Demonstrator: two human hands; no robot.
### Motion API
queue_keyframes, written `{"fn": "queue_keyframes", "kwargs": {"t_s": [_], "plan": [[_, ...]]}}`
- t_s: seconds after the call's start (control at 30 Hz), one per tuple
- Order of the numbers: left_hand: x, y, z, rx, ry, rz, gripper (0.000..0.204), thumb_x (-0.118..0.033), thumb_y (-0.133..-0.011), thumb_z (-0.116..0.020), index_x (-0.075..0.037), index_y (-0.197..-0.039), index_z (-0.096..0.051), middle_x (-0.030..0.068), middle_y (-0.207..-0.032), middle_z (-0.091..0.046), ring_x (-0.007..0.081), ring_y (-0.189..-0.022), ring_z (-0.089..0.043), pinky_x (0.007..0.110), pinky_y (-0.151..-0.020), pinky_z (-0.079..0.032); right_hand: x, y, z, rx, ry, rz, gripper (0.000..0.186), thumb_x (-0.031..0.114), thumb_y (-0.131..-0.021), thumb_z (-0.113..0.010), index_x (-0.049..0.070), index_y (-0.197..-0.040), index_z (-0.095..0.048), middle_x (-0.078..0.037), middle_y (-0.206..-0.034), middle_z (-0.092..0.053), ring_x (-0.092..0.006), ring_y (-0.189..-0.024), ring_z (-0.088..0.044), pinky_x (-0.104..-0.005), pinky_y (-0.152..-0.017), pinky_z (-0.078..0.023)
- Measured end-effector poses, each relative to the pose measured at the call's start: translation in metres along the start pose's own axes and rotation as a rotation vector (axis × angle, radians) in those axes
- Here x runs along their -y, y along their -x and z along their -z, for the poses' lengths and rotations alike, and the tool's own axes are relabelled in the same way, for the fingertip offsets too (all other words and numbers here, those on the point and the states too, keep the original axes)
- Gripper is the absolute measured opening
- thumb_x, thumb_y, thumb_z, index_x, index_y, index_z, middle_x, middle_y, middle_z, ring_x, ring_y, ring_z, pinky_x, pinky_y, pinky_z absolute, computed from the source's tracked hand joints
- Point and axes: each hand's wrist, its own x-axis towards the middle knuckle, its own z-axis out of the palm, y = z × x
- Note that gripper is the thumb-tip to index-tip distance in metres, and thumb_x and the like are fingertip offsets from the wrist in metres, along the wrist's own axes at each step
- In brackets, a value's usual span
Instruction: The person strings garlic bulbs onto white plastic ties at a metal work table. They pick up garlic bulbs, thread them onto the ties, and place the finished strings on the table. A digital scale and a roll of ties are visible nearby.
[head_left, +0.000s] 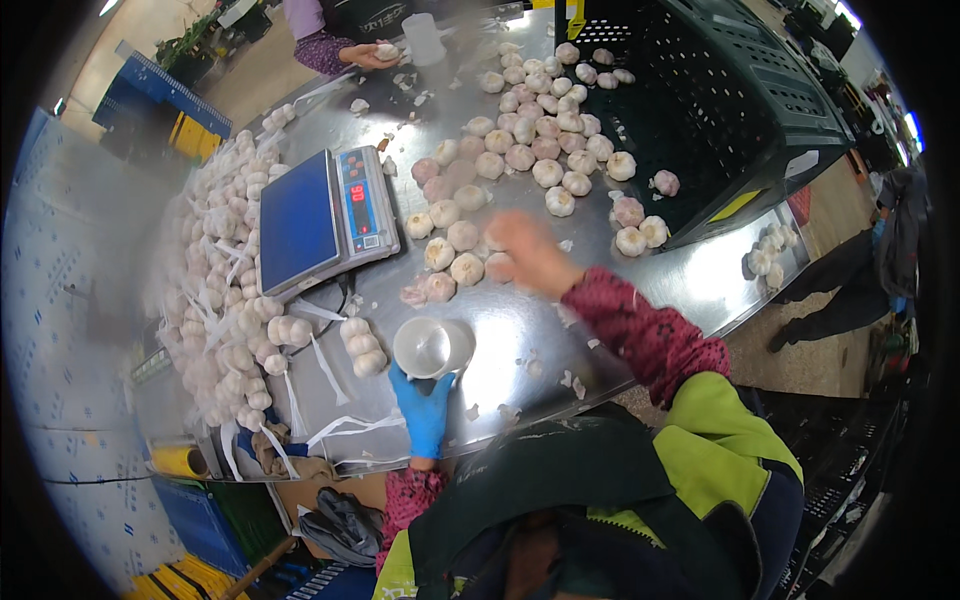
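Observation:
My left hand (424, 412), in a blue glove, grips a translucent white plastic cup (408, 352) near the table's front edge. The cup's mouth faces up and I see no bulb inside. Smeared by motion, my bare right hand (535, 255) is over the near end of a spread of loose garlic bulbs (547, 173). One bulb (499, 267) lies right by its fingers; whether they hold it I cannot make out. Left of the spread stands a digital scale (300, 222) with a blue top and a lit red display.
Netted strings of garlic (225, 300) are heaped on the left, with one short string (362, 347) beside the cup. A dark green crate (740, 120) lies tipped at the back right, bulbs at its mouth. Across the metal table (510, 350), another person's hand (370, 55) holds a bulb beside a white cup (424, 40).

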Motion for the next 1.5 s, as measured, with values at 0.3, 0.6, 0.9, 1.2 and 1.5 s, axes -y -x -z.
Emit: {"fn": "queue_keyframes", "kwargs": {"t_s": [0.3,0.6,0.9,1.2,1.5], "plan": [[-0.013,0.061,-0.022,0.058,0.335,0.442,0.031,-0.006,-0.095,-0.064,-0.002,-0.125,-0.063,0.0016,-0.099,-0.068,0.0063,-0.081,-0.056,0.022,-0.073,-0.047,-0.121,-0.017,-0.006,-0.113,0.378,-0.197,0.038,0.030,-0.091,-0.059,0.021,-0.127,-0.061,-0.010,-0.136,-0.053,-0.0299,-0.124,-0.053,-0.0539,-0.097,-0.042],[-0.052,0.051,-0.043,0.368,0.401,0.564,0.031,-0.008,-0.097,-0.065,0.000,-0.127,-0.064,0.0067,-0.114,-0.069,0.0091,-0.097,-0.062,0.024,-0.082,-0.052,-0.280,-0.088,0.047,-0.426,0.199,-0.613,0.068,0.041,-0.085,-0.070,0.012,-0.142,-0.046,-0.014,-0.132,-0.059,-0.0366,-0.129,-0.049,-0.0494,-0.106,-0.040],[-0.041,0.047,-0.067,0.499,0.396,0.503,0.034,-0.008,-0.099,-0.061,0.003,-0.131,-0.058,0.0123,-0.128,-0.065,0.0177,-0.108,-0.064,0.031,-0.094,-0.053,-0.207,-0.036,0.013,-0.463,0.118,-0.312,0.055,0.034,-0.076,-0.079,0.018,-0.126,-0.061,-0.010,-0.114,-0.065,-0.0328,-0.116,-0.054,-0.0495,-0.101,-0.035],[-0.096,0.005,-0.111,0.443,1.074,0.549,0.072,-0.002,-0.093,-0.063,-0.009,-0.156,-0.029,0.0142,-0.147,-0.046,0.0260,-0.128,-0.054,0.036,-0.105,-0.048,-0.052,0.038,0.040,0.124,-0.580,0.291,0.053,0.017,-0.081,-0.077,0.008,-0.130,-0.061,-0.017,-0.121,-0.064,-0.0333,-0.115,-0.059,-0.0429,-0.101,-0.045],[-0.070,0.026,-0.089,0.644,0.819,0.512,0.059,0.003,-0.086,-0.071,-0.002,-0.140,-0.048,0.0131,-0.139,-0.052,0.0228,-0.111,-0.064,0.034,-0.098,-0.053,-0.123,-0.025,-0.042,-0.151,0.024,0.060,0.049,0.015,-0.076,-0.075,0.009,-0.124,-0.064,-0.018,-0.120,-0.061,-0.0367,-0.111,-0.058,-0.0466,-0.095,-0.047]]}}
